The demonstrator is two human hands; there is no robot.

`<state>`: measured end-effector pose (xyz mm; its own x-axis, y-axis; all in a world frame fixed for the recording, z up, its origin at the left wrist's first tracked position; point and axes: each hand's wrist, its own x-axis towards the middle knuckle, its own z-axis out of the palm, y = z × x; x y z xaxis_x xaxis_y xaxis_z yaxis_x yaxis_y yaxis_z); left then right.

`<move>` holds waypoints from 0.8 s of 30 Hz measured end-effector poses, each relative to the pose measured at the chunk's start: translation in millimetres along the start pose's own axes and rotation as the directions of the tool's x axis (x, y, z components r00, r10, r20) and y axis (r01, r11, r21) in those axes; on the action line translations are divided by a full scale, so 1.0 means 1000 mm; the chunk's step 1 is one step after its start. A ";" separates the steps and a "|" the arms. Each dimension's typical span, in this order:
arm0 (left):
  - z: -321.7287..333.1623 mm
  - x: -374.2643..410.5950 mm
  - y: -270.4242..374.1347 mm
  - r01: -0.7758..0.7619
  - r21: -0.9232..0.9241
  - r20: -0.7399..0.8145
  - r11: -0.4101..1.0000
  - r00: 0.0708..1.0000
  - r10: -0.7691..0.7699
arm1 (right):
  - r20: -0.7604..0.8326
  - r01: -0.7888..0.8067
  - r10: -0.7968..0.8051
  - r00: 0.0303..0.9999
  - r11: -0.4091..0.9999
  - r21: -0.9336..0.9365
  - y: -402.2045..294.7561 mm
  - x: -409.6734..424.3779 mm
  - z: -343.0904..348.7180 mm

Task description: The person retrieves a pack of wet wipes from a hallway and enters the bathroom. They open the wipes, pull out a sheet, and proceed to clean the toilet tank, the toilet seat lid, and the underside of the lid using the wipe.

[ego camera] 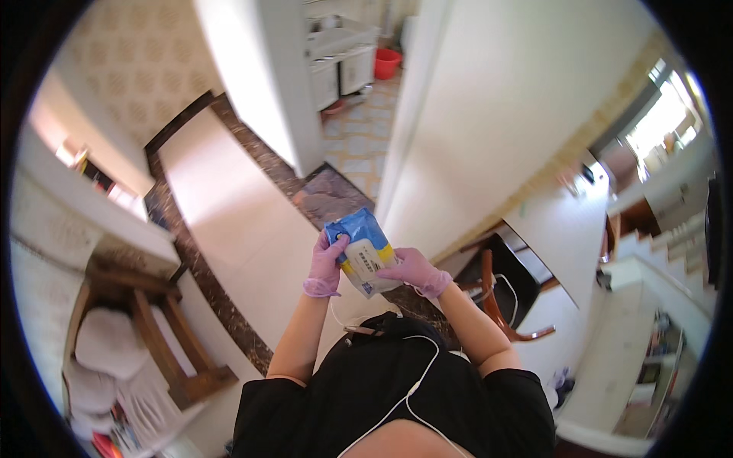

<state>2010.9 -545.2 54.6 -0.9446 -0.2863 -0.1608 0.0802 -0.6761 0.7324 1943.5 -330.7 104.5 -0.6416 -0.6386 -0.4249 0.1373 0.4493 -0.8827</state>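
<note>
In front of my body I hold a soft pack of wet wipes, blue, yellow and white, with a pale lid that bears writing. My left hand, in a thin pink glove, grips its left side with the thumb on the front. Gloved in the same way, my right hand holds the lower right side, its thumb across the front. The fingers behind the pack are hidden. A white earphone cable hangs over my black shirt.
A doorway ahead leads to a tiled room with a white cabinet and a red bucket. At its threshold lies a dark mat. A wooden chair stands right by a white table; a wood-framed sofa is left.
</note>
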 end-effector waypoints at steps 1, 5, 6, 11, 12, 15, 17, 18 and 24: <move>0.012 0.006 -0.012 0.078 0.043 0.062 0.996 0.995 -0.081 | -0.060 -0.028 0.024 0.998 0.998 -0.063 0.002 -0.018 -0.013; 0.059 0.015 -0.047 0.239 0.242 0.232 0.940 0.927 -0.296 | -0.199 -0.056 0.082 0.977 0.990 0.132 0.079 -0.076 -0.058; 0.071 0.015 -0.045 0.285 0.217 0.223 0.934 0.916 -0.332 | -0.257 -0.065 0.128 0.958 0.968 0.241 0.097 -0.095 -0.070; 0.029 0.052 -0.047 0.340 0.107 0.013 0.934 0.939 -0.344 | -0.564 0.210 0.361 0.742 0.674 0.708 0.173 -0.176 -0.130; 0.018 0.062 -0.051 0.320 0.063 -0.014 0.945 0.947 -0.320 | -0.658 0.234 0.398 0.639 0.715 0.659 0.226 -0.188 -0.157; -0.024 0.069 -0.037 0.160 -0.091 -0.189 0.983 0.966 -0.175 | -0.715 0.222 0.500 0.488 0.722 0.656 0.261 -0.187 -0.200; -0.038 0.067 -0.035 0.099 -0.124 -0.243 0.987 0.962 -0.127 | -0.681 0.224 0.529 0.507 0.682 0.696 0.289 -0.178 -0.234; -0.043 0.065 -0.033 0.062 -0.138 -0.277 0.989 0.956 -0.098 | -0.659 0.220 0.541 0.523 0.661 0.717 0.296 -0.171 -0.249; -0.042 0.042 -0.021 -0.127 -0.141 -0.422 0.982 0.905 0.057 | -0.647 0.127 0.459 0.609 0.748 0.651 0.289 -0.085 -0.371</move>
<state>1982.7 -571.4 4.3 -0.7160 -0.5836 -0.3830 0.2437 -0.7231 0.6464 1757.7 85.7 -40.3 -0.8156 0.2218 -0.5345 0.5126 -0.1518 -0.8451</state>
